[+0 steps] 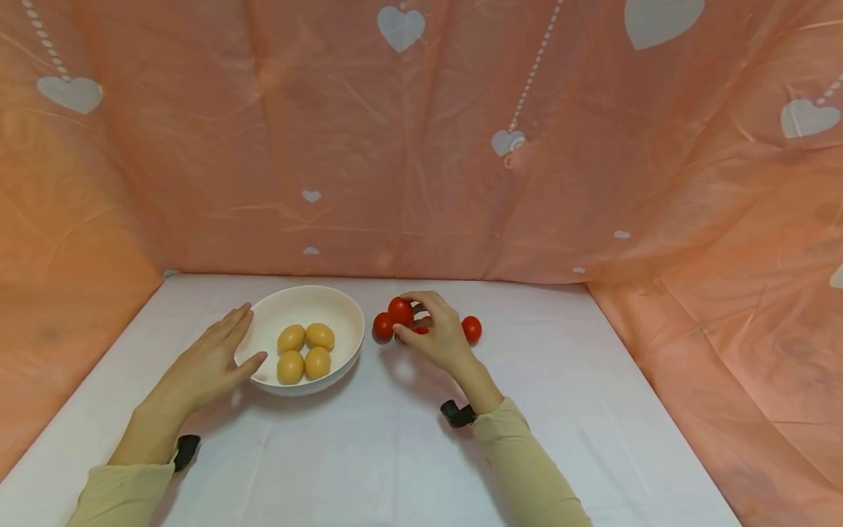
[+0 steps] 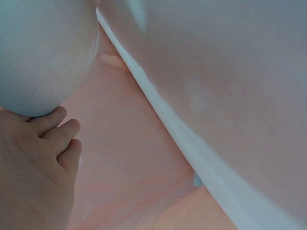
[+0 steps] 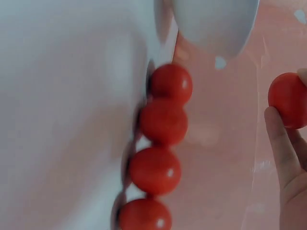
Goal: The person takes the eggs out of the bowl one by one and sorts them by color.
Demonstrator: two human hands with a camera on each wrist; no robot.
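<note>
A white bowl stands on the left part of the table, with several smooth, yellow, egg-shaped fruits grouped inside. My left hand lies against the bowl's left side, fingers extended along the rim and thumb spread towards its near edge. In the left wrist view, those fingertips sit right at the bowl's outer wall. Right of the bowl, my right hand pinches a red tomato between fingers and thumb. The right wrist view shows this tomato raised beside a row of several others.
Loose tomatoes lie on the white-covered table, one to the right of my right hand and another to its left. An orange sheet with pale hearts hangs behind the table and along both sides.
</note>
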